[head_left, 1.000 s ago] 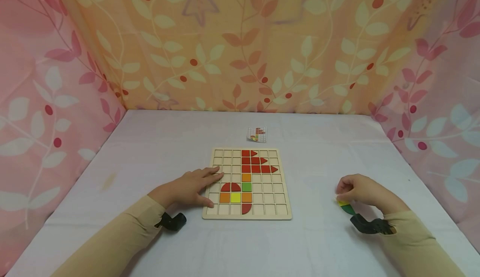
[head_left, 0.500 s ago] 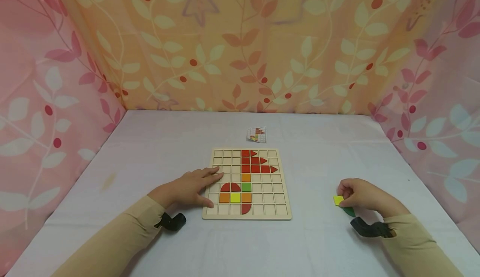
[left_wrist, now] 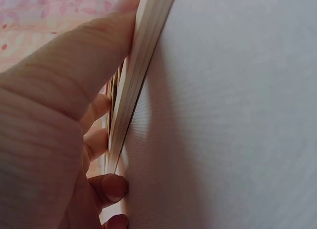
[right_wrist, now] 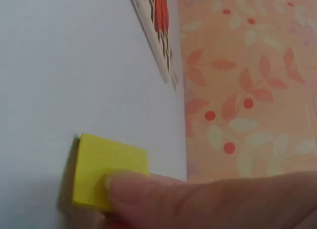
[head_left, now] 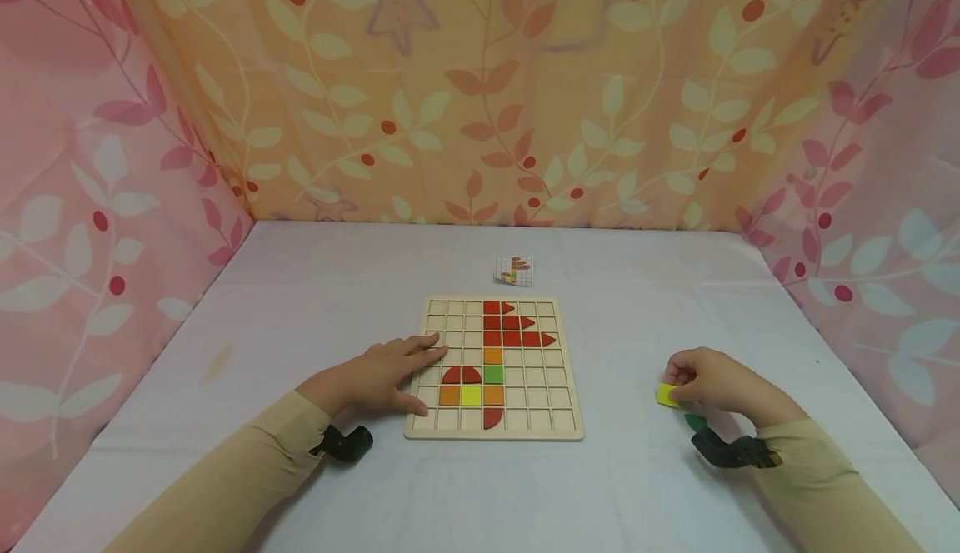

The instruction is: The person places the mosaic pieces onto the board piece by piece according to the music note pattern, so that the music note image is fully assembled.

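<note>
My left hand point(head_left: 386, 374) rests with spread fingers on the left edge of a wooden grid board point(head_left: 536, 428). In the left wrist view its thumb point(left_wrist: 94, 61) lies along the board's rim point(left_wrist: 136, 75). Away to the right of the board, my right hand point(head_left: 716, 382) pinches a yellow square tile point(head_left: 666, 395). The right wrist view shows the thumb point(right_wrist: 148, 194) on the face of that tile point(right_wrist: 99, 164). Just below the right hand lies a green curved piece point(head_left: 696, 422) on the cloth, partly covered by the wrist camera.
Red pieces point(head_left: 512, 339), orange squares point(head_left: 492, 356), a green square point(head_left: 492, 375) and a yellow square point(head_left: 471, 396) sit in the board's cells. A small pattern card point(head_left: 514, 270) lies behind the board. Patterned curtains point(head_left: 480, 120) enclose the white table point(head_left: 300, 286).
My right hand has shifted slightly left with the yellow tile, parting it from the green piece, which stays behind. The left hand has kept its place on the board.
</note>
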{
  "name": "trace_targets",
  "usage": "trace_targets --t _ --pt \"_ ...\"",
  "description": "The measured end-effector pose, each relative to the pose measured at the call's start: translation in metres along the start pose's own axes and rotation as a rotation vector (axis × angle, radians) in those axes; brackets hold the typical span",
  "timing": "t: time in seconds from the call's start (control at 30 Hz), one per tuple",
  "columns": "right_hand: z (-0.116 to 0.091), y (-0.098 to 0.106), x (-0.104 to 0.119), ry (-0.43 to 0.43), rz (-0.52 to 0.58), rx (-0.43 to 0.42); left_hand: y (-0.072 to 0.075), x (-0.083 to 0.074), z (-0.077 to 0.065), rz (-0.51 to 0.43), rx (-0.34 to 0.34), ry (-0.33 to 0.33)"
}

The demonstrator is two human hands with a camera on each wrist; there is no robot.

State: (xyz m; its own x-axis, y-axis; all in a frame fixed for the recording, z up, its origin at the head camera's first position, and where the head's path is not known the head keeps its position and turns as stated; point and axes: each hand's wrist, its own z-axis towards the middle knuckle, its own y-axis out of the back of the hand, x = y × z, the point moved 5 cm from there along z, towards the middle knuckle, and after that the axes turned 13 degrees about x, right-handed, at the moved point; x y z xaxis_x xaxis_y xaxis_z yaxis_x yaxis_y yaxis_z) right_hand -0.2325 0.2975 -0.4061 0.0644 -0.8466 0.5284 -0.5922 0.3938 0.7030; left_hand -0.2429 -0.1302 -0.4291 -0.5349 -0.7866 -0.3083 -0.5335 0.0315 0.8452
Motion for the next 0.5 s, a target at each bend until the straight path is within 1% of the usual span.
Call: trace_targets --t 0.1,0.23,0.5 --pt "0.005 0.000 0.011 0.030 0.002 0.013 -0.001 0.000 0.000 -0.006 -0.001 -0.005" --pt "0.014 0.001 0.032 0.066 -0.001 -0.003 -0.001 0.001 0.000 -0.001 -0.004 -0.011" --pt "0.035 -0.004 0.081 0.159 -0.067 -0.030 -0.003 0.004 0.003 0.000 0.001 0.012"
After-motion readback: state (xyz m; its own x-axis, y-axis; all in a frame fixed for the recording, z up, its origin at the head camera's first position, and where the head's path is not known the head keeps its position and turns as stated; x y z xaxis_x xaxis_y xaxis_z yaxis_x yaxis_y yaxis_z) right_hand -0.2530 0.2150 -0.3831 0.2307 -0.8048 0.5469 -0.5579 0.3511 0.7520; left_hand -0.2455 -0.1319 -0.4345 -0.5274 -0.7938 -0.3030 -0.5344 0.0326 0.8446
